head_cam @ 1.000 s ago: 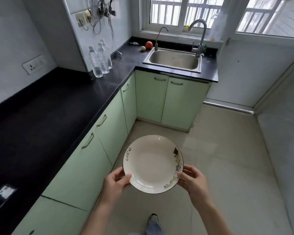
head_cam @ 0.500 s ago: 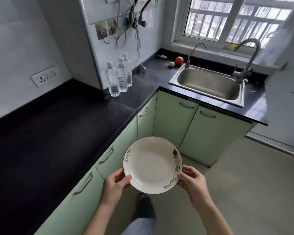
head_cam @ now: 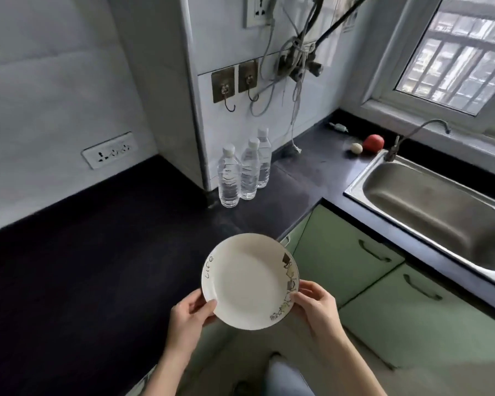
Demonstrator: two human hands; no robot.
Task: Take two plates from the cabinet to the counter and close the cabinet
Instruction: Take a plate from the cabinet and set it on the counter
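A white plate (head_cam: 247, 281) with the word "Life" on its left rim and small drawings on its right rim is held level in front of me. My left hand (head_cam: 190, 312) grips its near left edge and my right hand (head_cam: 316, 305) grips its near right edge. The plate hangs over the front edge of the black counter (head_cam: 83, 267), at the inner corner of the L-shaped worktop. Pale green cabinet doors (head_cam: 352, 252) below the counter are shut. I cannot tell whether a second plate lies under the one I see.
Three water bottles (head_cam: 245, 172) stand by the wall corner at the back of the counter. A steel sink (head_cam: 437, 210) with a tap is at the right, with a red fruit (head_cam: 373, 142) beside it. Cables and hooks hang on the wall above.
I have walked closer to the counter corner and turned left; the plate, still in both hands, now hangs over the counter edge instead of over the floor.
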